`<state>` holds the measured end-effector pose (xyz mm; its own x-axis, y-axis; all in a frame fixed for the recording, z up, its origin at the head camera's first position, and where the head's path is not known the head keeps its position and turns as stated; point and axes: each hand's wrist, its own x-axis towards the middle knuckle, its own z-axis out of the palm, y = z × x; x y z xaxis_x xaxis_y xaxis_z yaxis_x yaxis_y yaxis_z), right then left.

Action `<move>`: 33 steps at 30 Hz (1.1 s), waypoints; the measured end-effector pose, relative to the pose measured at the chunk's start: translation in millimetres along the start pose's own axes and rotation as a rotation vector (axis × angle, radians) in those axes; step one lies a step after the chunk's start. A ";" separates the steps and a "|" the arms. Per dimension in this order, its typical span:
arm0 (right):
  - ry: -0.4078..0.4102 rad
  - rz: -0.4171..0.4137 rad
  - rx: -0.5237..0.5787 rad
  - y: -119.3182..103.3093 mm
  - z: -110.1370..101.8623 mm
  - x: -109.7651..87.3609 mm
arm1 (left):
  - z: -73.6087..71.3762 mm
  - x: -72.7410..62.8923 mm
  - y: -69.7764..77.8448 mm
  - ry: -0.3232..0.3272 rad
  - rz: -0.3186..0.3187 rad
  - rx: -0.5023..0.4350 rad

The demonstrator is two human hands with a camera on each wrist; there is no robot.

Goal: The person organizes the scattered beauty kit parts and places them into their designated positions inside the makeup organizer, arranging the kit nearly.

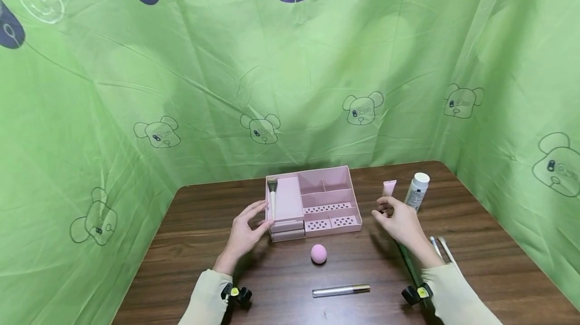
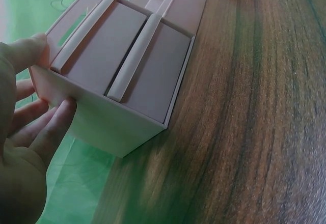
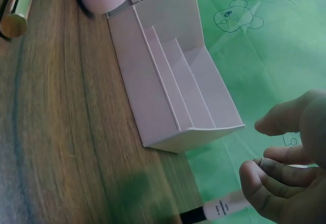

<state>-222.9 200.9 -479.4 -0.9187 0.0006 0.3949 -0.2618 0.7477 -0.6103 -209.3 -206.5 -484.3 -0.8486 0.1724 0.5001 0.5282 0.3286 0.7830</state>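
Observation:
A pink desktop organizer [image 1: 333,198] stands at the back of the table, with two drawers [image 2: 104,51] on its left side and open compartments on its right. A makeup brush [image 1: 273,198] lies on top of the drawer part. My left hand [image 1: 244,232] grips the organizer's left front corner, thumb on the top edge and fingers against the outer side wall. Right of the organizer, my right hand [image 1: 403,222] hovers beside a small pink tube [image 3: 224,207] with a black cap. Thumb and fingers are apart there, with nothing seen between them.
A white bottle [image 1: 417,191] stands behind the right hand. Thin white-handled sticks [image 1: 446,249] lie by the right forearm. In front of the organizer are a pink ball-shaped sponge [image 1: 318,254] and a silver-and-gold pen-like tube [image 1: 340,291]. Green cloth [image 1: 308,88] hangs around the table.

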 end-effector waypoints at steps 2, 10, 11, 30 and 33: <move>0.009 -0.002 0.002 0.8 -1.4 -1.6 | -0.6 0.2 0.5 0.002 -0.013 -0.001; 0.011 -0.003 -0.001 0.3 -8.8 -7.3 | -0.5 -0.4 -5.8 0.002 -0.027 -0.004; 0.007 0.002 0.001 0.1 -9.6 -7.9 | -0.2 -0.7 -6.6 0.006 -0.030 -0.011; 0.028 0.043 -0.077 21.8 -17.2 -25.5 | 3.7 -0.9 -21.5 0.012 0.016 0.014; 0.020 0.058 -0.084 25.2 -19.4 -26.6 | 3.9 -2.1 -32.3 0.018 -0.010 0.000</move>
<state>-199.3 232.6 -491.9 -0.9252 0.0578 0.3751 -0.1824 0.7989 -0.5732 -224.7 -213.8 -512.1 -0.8535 0.1527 0.4983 0.5193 0.3299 0.7884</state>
